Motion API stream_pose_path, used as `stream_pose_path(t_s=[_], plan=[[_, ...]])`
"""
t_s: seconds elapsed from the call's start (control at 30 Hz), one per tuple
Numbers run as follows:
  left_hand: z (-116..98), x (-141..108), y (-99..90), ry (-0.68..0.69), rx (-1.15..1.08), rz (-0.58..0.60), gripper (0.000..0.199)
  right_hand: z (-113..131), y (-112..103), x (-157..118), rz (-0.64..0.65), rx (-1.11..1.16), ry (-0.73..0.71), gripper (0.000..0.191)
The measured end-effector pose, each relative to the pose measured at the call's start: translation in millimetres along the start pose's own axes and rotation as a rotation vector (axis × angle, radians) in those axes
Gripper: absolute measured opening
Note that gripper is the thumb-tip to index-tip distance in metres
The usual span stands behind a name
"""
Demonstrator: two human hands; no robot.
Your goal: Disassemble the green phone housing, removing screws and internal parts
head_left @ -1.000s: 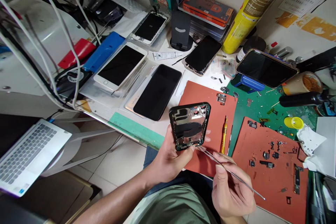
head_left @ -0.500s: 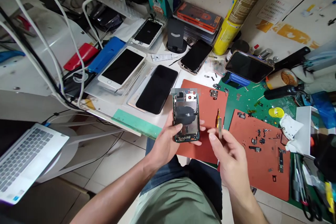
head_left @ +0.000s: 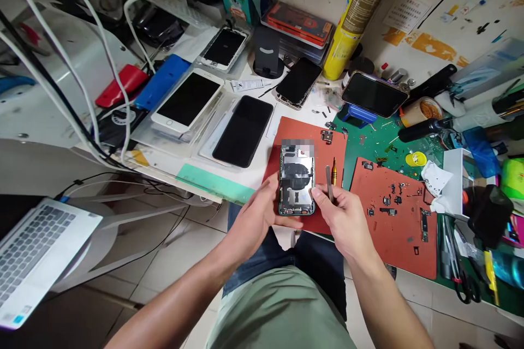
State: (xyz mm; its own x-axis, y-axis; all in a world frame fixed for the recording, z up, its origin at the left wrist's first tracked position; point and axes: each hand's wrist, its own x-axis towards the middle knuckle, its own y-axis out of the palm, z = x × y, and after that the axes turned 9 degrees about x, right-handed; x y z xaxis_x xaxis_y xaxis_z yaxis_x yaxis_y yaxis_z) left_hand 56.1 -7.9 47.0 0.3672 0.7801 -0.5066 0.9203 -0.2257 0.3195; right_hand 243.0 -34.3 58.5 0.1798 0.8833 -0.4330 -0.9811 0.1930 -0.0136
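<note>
My left hand (head_left: 260,204) grips an opened phone housing (head_left: 297,193) from its left side and from beneath, with the bare metal interior facing up. Blurring hides the housing's top end. Closed around slim grey tweezers (head_left: 328,181), my right hand (head_left: 341,215) has its thumb at the housing's lower right edge. The tweezers point away from me. Just right of them, a gold-handled screwdriver (head_left: 334,172) lies on the red mat (head_left: 286,128).
Small phone parts (head_left: 388,211) are spread over a second red mat (head_left: 403,251) at right. Behind are a black-screened phone (head_left: 243,131), a white phone (head_left: 188,99), a propped phone (head_left: 375,92) and a yellow spray can (head_left: 347,27). Scissors (head_left: 460,278) lie far right; a laptop (head_left: 36,256) is at left.
The phone housing has moved right and lies lower over the mat. My right hand has come left with the tweezers and now meets the housing's edge. The view has shifted slightly.
</note>
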Motion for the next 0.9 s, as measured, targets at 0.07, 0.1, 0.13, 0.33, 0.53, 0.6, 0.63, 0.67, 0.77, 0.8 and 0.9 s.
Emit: stream_pose_path(t_s=[0.07, 0.1, 0.13, 0.33, 0.53, 0.6, 0.63, 0.67, 0.77, 0.8, 0.9], plan=[[5.6, -13.8, -12.3, 0.08, 0.246, -0.154, 0.072, -0.8, 0.1, 0.0, -0.022, -0.033, -0.002, 0.045], [8.6, -20.8, -18.6, 0.159, 0.404, -0.228, 0.068, -1.3, 0.0, 0.3, -0.033, -0.055, -0.002, 0.045], [11.7, -27.0, -24.4, 0.273, 0.565, -0.289, 0.059, -1.9, -0.1, 0.5, -0.046, -0.081, 0.0, 0.045], [28.0, -30.7, -39.3, 0.97, 1.207, -0.318, 0.03, -6.5, 1.1, -0.8, -0.121, -0.242, 0.007, 0.049], [39.9, -11.6, -39.6, 1.047, 1.265, -0.171, 0.035, -10.1, 2.1, -1.6, -0.193, -0.394, -0.041, 0.044], [41.8, -7.7, -39.8, 1.041, 1.266, -0.162, 0.036, -12.0, 3.9, -0.4, -0.213, -0.432, -0.065, 0.039], [42.3, -6.1, -39.8, 1.04, 1.266, -0.16, 0.037, -12.9, 5.4, 0.0, -0.22, -0.446, -0.076, 0.035], [42.6, -4.7, -39.7, 1.039, 1.268, -0.159, 0.037, -13.5, 7.2, -0.1, -0.226, -0.457, -0.086, 0.032], [42.4, -2.1, -39.1, 1.036, 1.282, -0.156, 0.036, -12.9, 10.7, -5.7, -0.232, -0.483, -0.121, 0.028], [42.2, -1.7, -38.9, 1.036, 1.288, -0.155, 0.034, -12.0, 9.9, -9.6, -0.234, -0.489, -0.134, 0.029], [41.0, -1.7, -38.9, 1.039, 1.302, -0.152, 0.032, -9.7, -2.0, -24.8, -0.279, -0.509, -0.187, 0.032]])
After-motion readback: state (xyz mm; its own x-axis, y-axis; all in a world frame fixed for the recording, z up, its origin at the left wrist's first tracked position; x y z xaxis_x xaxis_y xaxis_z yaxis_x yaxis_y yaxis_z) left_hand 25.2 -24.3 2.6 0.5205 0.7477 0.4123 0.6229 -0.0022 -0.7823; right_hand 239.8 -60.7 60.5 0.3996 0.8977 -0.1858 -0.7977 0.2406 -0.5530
